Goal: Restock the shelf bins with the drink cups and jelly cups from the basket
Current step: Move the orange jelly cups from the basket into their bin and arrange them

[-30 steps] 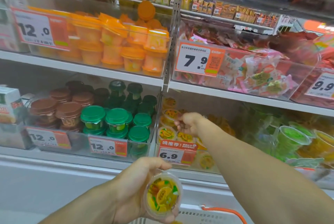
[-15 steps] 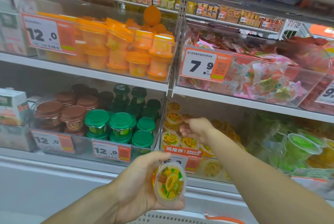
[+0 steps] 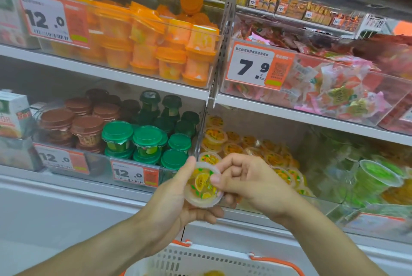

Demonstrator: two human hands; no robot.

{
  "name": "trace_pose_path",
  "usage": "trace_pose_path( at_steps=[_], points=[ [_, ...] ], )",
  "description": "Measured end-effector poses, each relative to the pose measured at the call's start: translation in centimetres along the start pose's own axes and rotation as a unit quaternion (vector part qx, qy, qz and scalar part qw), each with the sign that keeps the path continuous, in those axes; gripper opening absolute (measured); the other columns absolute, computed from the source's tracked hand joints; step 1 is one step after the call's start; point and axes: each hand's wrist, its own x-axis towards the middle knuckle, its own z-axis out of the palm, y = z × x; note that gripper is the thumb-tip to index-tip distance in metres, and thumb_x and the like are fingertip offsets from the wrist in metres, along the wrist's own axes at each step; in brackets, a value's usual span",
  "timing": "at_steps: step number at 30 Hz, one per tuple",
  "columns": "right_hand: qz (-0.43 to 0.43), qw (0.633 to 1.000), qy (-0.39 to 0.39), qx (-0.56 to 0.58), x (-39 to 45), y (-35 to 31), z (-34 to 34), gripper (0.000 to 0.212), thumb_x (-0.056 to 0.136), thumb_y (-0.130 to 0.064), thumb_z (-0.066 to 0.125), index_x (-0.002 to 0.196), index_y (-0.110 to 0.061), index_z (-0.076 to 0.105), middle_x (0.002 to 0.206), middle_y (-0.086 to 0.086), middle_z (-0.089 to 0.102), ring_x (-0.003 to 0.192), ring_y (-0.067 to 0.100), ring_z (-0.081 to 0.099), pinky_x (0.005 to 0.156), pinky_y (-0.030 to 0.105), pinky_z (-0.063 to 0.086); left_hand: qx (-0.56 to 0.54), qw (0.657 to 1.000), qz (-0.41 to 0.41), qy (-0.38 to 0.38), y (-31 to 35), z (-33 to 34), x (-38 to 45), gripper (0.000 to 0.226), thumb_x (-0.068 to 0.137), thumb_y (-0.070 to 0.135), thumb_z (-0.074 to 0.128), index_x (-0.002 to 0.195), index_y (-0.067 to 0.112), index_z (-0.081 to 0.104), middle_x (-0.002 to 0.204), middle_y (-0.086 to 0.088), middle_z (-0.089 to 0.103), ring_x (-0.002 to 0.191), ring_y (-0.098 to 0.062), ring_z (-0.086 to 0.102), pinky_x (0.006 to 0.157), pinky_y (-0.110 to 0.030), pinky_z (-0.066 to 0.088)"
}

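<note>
Mid-handoff at the lower shelf. Left hand [image 3: 178,200] cradling orange jelly cup [image 3: 203,186] from below, lid facing camera, thumb over the left rim. Right hand [image 3: 247,183] pinching the cup's right rim, fingers curled. Cup sitting between both hands, just in front of the bin of matching orange jelly cups [image 3: 256,151], which lies up and right of it. Right hand nearer the bin; probably takes the cup in. Basket [image 3: 200,258] below, near the frame bottom.

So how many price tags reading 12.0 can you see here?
3: one on the orange cups' bin, one below the brown cups, one below the green cups. Others may be out of view.
</note>
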Motion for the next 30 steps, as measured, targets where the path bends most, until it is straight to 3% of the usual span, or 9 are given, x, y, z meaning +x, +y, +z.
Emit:
trace_pose_path(
  at_steps=[3,6,8,12,15,20,30],
  points=[
    [-0.011,0.996,0.075,0.04,0.7,-0.4,-1.3,0.012,0.085,-0.007,0.072,0.093,-0.001,0.065,0.067,0.015,0.062,0.047,0.014,0.055,0.047,0.023,0.047,0.036,0.999,0.008,0.001,0.1,-0.2,-0.1,0.076,0.089,0.067,0.027,0.118,0.008,0.065,0.106,-0.023,0.071,0.089,-0.036,0.067,0.077,-0.047,0.052],
    [-0.021,0.984,0.168,0.063,2.8,-0.1,-3.4,0.006,0.089,-0.006,0.069,0.091,-0.002,0.065,0.066,0.013,0.062,0.049,0.014,0.053,0.048,0.025,0.046,0.116,0.991,0.001,0.061,-0.1,-0.7,0.3,0.08,0.078,0.073,0.02,0.118,0.016,0.06,0.102,-0.015,0.073,0.093,-0.03,0.071,0.08,-0.045,0.056],
    [0.026,0.979,0.194,0.064,4.6,0.9,-4.3,0.005,0.091,-0.004,0.067,0.092,0.0,0.064,0.066,0.012,0.06,0.05,0.013,0.052,0.048,0.024,0.045,0.16,0.983,-0.007,0.092,-0.4,-0.9,0.5,0.074,0.085,0.069,0.017,0.117,0.018,0.06,0.105,-0.011,0.071,0.097,-0.027,0.069,0.084,-0.042,0.056],
    [0.159,0.973,0.163,0.043,7.7,3.3,-4.6,0.01,0.093,-0.003,0.066,0.099,0.004,0.063,0.06,0.009,0.057,0.049,0.013,0.05,0.046,0.024,0.045,0.16,0.98,-0.015,0.12,-0.6,-1.0,0.9,0.058,0.096,0.06,0.021,0.112,0.019,0.058,0.11,-0.002,0.065,0.104,-0.016,0.062,0.097,-0.043,0.05],
    [0.21,0.966,0.148,0.038,9.0,4.3,-4.3,0.014,0.095,-0.007,0.065,0.101,0.006,0.066,0.061,0.008,0.06,0.052,0.014,0.055,0.05,0.025,0.05,0.159,0.98,-0.013,0.122,-0.4,-1.3,1.2,0.057,0.095,0.06,0.022,0.11,0.02,0.059,0.11,0.0,0.065,0.105,-0.014,0.062,0.096,-0.041,0.051],
    [0.204,0.959,0.187,0.052,10.1,4.5,-3.5,0.012,0.094,-0.008,0.066,0.094,0.004,0.066,0.06,0.01,0.062,0.051,0.017,0.057,0.053,0.027,0.054,0.166,0.977,-0.012,0.131,-0.6,-1.3,1.3,0.052,0.099,0.056,0.02,0.097,0.023,0.06,0.105,-0.001,0.066,0.102,-0.016,0.063,0.093,-0.041,0.052],
    [0.203,0.963,0.173,0.041,9.8,4.4,-3.4,0.013,0.094,-0.01,0.067,0.094,0.003,0.067,0.064,0.01,0.063,0.052,0.015,0.057,0.052,0.023,0.053,0.185,0.972,-0.03,0.142,-1.3,-1.6,1.8,0.06,0.101,0.055,0.021,0.099,0.013,0.064,0.101,-0.012,0.069,0.095,-0.025,0.066,0.082,-0.041,0.055]
  ],
)
